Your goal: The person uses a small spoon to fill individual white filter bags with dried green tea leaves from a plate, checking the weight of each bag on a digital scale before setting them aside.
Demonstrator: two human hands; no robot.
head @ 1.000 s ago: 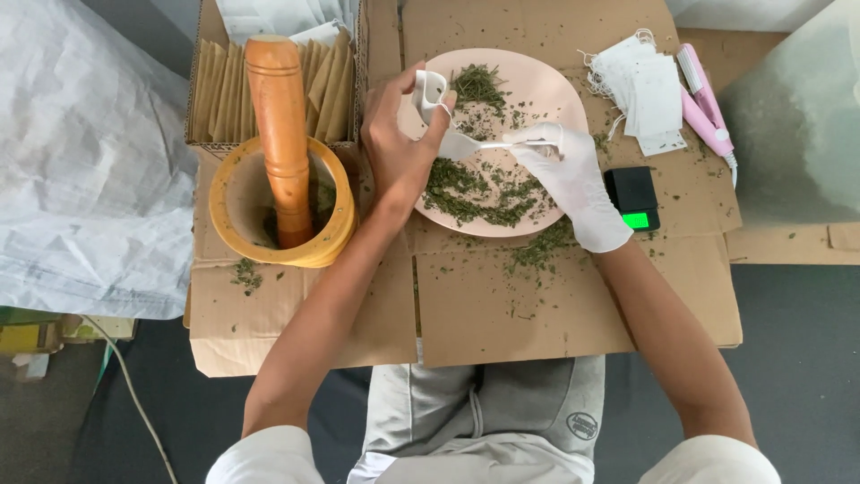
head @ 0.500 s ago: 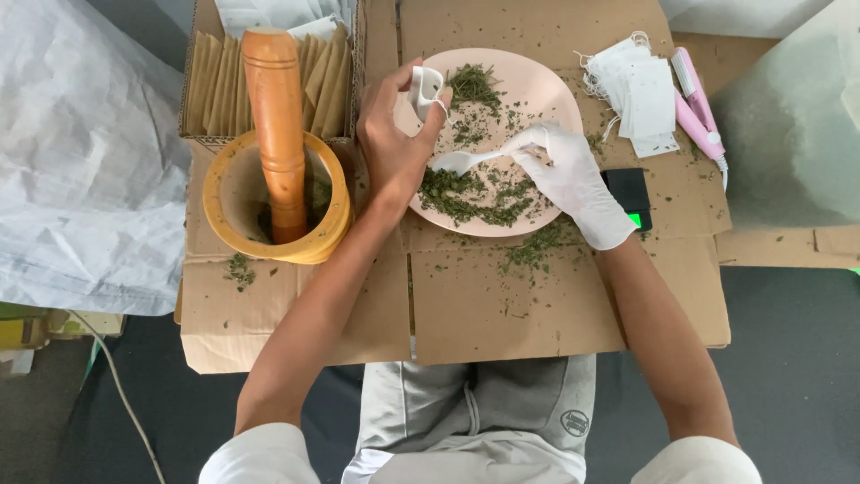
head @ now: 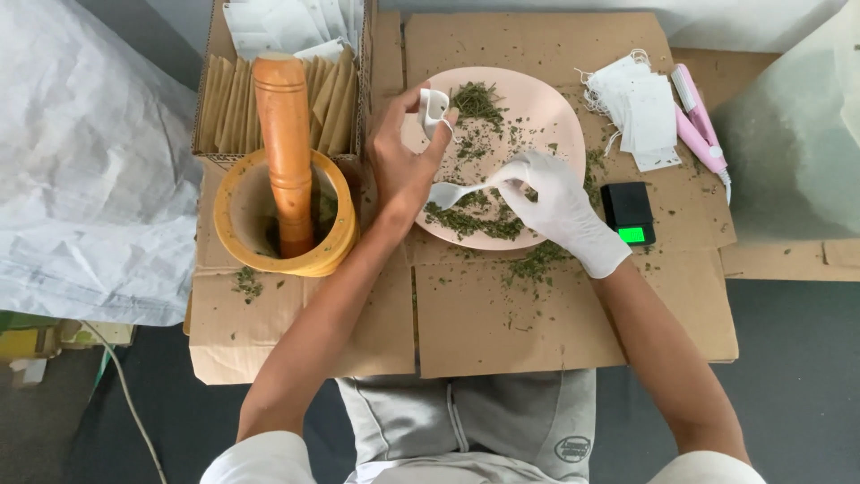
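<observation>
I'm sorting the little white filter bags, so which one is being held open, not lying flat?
The small white bag pinched in the left hand above the pink plate; the others lie flat in a pile right of the plate.

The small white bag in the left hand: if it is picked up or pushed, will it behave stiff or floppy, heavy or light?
The bag, pinched open by the left hand, looks thin and papery, so probably floppy and very light. It would likely slide or crumple at a push. The dried herb flakes beside the spoon would probably spill out if it tips.
</observation>
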